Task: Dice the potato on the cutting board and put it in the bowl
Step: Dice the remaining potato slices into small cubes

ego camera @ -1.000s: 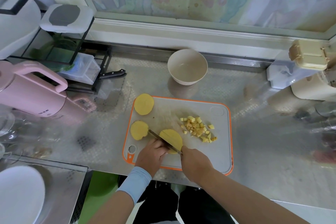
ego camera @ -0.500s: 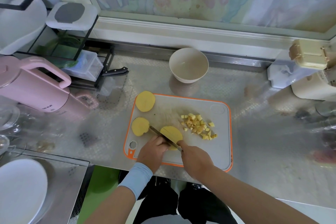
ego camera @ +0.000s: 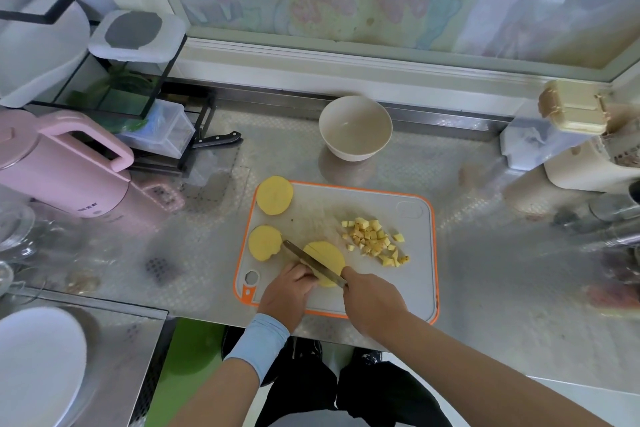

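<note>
A grey cutting board (ego camera: 408, 291) with an orange rim lies on the steel counter. On it a yellow potato slice (ego camera: 329, 255) is pinned by my left hand (ego camera: 289, 291) at its near edge. My right hand (ego camera: 372, 302) grips a knife (ego camera: 311, 262) whose blade lies across that slice, tip pointing left. Two more potato slices (ego camera: 274, 195) (ego camera: 265, 242) rest at the board's left side. A heap of potato dice (ego camera: 375, 239) sits right of centre. The beige bowl (ego camera: 355, 128) stands behind the board, nothing in it.
A pink kettle (ego camera: 65, 166) stands at the left, with a rack and a black-handled knife (ego camera: 216, 139) behind it. Cream containers (ego camera: 571, 107) crowd the right back corner. A white plate (ego camera: 38, 367) sits lower left. The counter edge runs just under the board.
The view has shifted slightly. The knife blade has moved a little rightward across the slice while both hands stay in place over it.
</note>
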`<control>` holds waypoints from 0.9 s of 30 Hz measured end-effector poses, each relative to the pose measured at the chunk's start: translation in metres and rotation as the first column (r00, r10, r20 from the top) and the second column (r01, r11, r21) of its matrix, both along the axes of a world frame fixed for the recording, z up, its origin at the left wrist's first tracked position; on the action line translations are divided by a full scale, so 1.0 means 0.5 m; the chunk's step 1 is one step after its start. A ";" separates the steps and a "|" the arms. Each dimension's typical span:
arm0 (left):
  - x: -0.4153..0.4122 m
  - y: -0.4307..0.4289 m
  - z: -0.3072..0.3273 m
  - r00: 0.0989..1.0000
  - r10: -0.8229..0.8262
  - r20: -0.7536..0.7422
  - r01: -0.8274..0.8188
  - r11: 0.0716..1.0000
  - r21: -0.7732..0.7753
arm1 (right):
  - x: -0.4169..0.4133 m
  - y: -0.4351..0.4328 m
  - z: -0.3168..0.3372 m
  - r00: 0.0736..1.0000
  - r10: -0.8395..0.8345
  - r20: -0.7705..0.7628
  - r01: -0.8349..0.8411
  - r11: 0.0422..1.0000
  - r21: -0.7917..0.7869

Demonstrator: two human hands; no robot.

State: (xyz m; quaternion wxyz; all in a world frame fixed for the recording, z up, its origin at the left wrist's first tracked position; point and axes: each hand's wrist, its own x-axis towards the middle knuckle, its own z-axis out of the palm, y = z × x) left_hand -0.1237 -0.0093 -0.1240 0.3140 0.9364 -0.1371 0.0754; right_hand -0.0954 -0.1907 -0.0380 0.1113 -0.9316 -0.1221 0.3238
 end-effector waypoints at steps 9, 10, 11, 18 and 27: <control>0.000 0.005 -0.026 1.000 0.011 0.015 -0.011 1.000 -0.006 | -0.031 0.002 0.020 0.999 0.013 0.041 -0.013 1.000 -0.014; 0.000 0.005 -0.026 1.000 0.015 0.013 -0.015 1.000 -0.009 | -0.031 0.002 0.022 0.999 0.018 0.036 -0.018 1.000 -0.021; 0.001 0.004 -0.024 1.000 0.021 0.011 -0.021 1.000 -0.014 | -0.031 0.002 0.024 0.999 0.024 0.027 -0.023 0.999 -0.030; 0.000 0.001 -0.014 0.999 0.044 0.009 -0.044 0.999 -0.018 | -0.026 0.010 0.028 0.999 0.033 -0.018 -0.034 0.998 -0.056; 0.001 0.002 -0.016 0.999 0.051 0.014 -0.050 0.998 -0.028 | -0.002 0.020 0.009 0.995 0.007 -0.101 -0.013 0.998 -0.057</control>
